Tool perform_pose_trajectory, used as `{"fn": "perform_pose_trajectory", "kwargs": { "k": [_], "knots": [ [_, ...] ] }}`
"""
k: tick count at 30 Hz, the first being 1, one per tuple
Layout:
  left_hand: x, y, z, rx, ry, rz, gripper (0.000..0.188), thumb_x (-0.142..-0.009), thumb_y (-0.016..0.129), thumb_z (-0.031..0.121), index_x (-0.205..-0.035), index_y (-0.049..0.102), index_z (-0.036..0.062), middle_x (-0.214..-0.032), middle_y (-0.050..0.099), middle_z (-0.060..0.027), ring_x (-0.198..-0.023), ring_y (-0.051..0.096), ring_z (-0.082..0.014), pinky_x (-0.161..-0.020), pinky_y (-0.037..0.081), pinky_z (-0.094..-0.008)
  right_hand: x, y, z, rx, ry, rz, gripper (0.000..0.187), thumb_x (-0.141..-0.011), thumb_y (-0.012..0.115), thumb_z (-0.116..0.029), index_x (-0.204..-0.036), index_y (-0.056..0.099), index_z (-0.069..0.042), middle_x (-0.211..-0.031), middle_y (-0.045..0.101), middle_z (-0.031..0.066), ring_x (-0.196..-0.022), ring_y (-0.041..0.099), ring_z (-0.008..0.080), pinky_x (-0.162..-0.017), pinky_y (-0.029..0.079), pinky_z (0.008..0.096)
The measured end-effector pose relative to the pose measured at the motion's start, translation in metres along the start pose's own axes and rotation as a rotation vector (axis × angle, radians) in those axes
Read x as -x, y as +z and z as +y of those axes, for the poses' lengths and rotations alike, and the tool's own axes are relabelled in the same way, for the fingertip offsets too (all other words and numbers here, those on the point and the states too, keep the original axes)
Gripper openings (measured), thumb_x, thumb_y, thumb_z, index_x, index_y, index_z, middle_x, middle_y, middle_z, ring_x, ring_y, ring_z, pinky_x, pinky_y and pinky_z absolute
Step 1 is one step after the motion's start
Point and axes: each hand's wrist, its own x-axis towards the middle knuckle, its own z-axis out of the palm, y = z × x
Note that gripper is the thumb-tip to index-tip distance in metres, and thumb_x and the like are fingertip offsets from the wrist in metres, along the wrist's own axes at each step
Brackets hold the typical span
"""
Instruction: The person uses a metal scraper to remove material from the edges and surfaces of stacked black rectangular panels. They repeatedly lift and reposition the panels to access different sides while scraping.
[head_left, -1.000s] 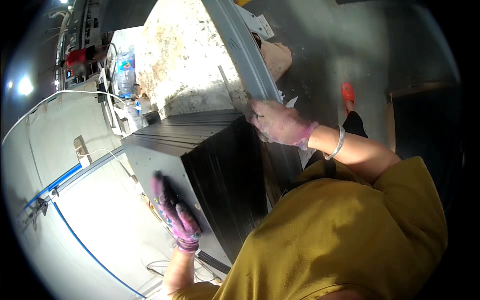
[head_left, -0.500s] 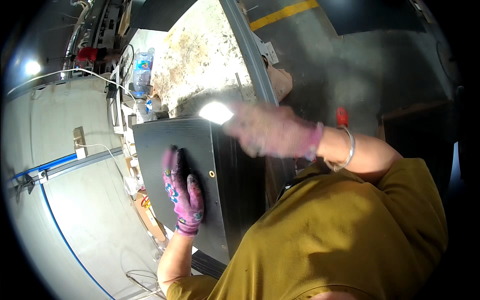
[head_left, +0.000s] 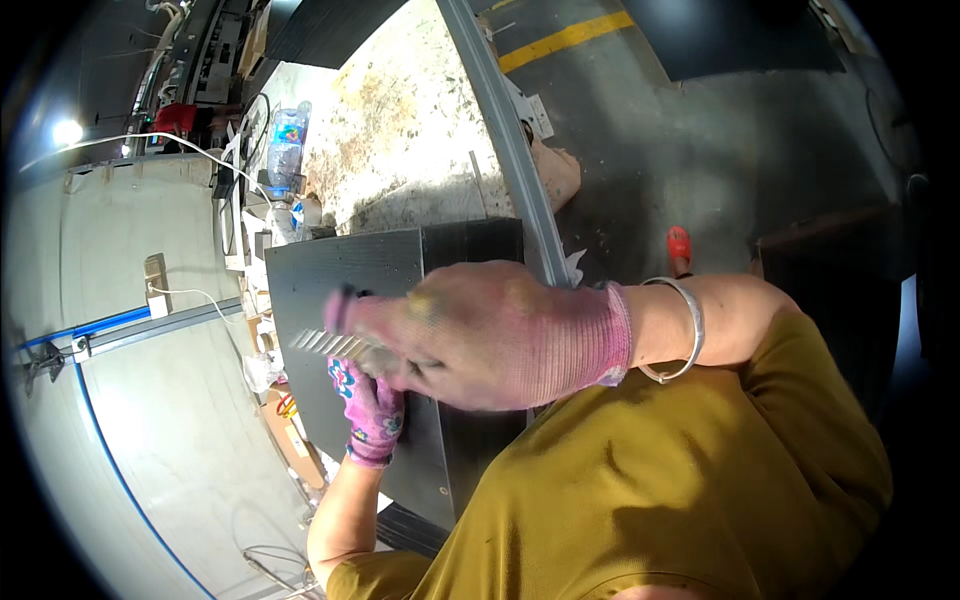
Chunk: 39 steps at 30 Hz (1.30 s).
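Both my hands wear pink gloves; the left one has a flower pattern. My left hand [head_left: 368, 410] lies on a black panel [head_left: 350, 260], its fingers partly covered by my right hand. The part that shows is laid flat, with nothing seen in it. Closed around a flat, shiny, pale piece [head_left: 325, 343], my right hand [head_left: 480, 335] is above the panel, crossing over the left fingers. The piece looks striped and pokes out on the left; its exact kind is unclear. A dark edge piece [head_left: 475, 240] runs along the panel's right side.
A stained, pale worktop [head_left: 400, 100] extends beyond the panel, with a grey metal rail [head_left: 500, 130] on its right. A plastic bottle [head_left: 287, 150] lies at its left edge. Cables and cardboard [head_left: 300, 440] are left of the panel. A red shoe [head_left: 679, 245] shows on the floor.
My right hand has swept left and nearer, from the panel's far right corner to over my left fingers, carrying the shiny piece. The left hand has stayed about where it was.
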Motion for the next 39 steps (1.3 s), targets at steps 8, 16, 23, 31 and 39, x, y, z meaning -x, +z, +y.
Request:
{"fn": "perform_pose_trajectory", "kwargs": {
  "k": [8,16,23,31,39],
  "knots": [
    [-0.025,-0.008,0.025,-0.025,0.043,-0.037,0.047,-0.092,0.042,0.016,-0.135,0.039,-0.001,-0.139,0.038,-0.0212,-0.128,0.035,-0.0383,-0.107,0.025,-0.0441,0.038,-0.016,0.085,-0.893,0.5,0.307,0.02,-0.095,0.045,-0.021,-0.096,0.048,-0.001,-0.056,0.05,0.0031,-0.047,0.048,0.01,-0.042,0.037,0.0237],
    [-0.026,-0.006,0.023,0.001,0.016,-0.016,0.047,-0.091,0.043,0.017,-0.134,0.041,-0.0019,-0.138,0.038,-0.0225,-0.128,0.035,-0.0381,-0.107,0.026,-0.0438,0.021,-0.001,0.065,-1.132,0.561,0.164,0.019,-0.092,0.052,-0.02,-0.1,0.05,-0.003,-0.063,0.048,0.0012,-0.051,0.047,0.0101,-0.046,0.037,0.0241],
    [-0.028,-0.006,0.024,-0.003,0.025,-0.001,0.046,-0.09,0.043,0.016,-0.132,0.042,-0.0018,-0.138,0.039,-0.0221,-0.128,0.036,-0.0379,-0.107,0.027,-0.0437,0.035,0.016,0.124,-0.853,0.641,0.163,0.019,-0.094,0.049,-0.023,-0.098,0.048,-0.004,-0.059,0.045,0.0018,-0.046,0.043,0.011,-0.043,0.034,0.0244],
    [-0.026,-0.006,0.024,0.098,-0.01,0.007,0.045,-0.092,0.042,0.014,-0.134,0.04,-0.0032,-0.139,0.039,-0.0216,-0.13,0.036,-0.0342,-0.108,0.026,-0.0418,0.11,0.028,0.223,-0.612,1.091,0.221,0.027,-0.093,0.044,-0.016,-0.112,0.051,0.002,-0.075,0.06,0.0082,-0.058,0.058,0.018,-0.05,0.045,0.0316],
    [-0.127,-0.012,0.143,-0.827,0.361,-0.32,0.062,-0.08,0.062,0.038,-0.13,0.047,0.0044,-0.131,0.05,-0.0113,-0.129,0.038,-0.0338,-0.111,0.017,-0.0543,0.114,-0.014,0.208,-0.48,0.894,0.354,0.038,-0.093,0.048,-0.026,-0.117,0.052,0.002,-0.072,0.062,0.0067,-0.057,0.058,0.0161,-0.056,0.045,0.0286]
  ]
}}
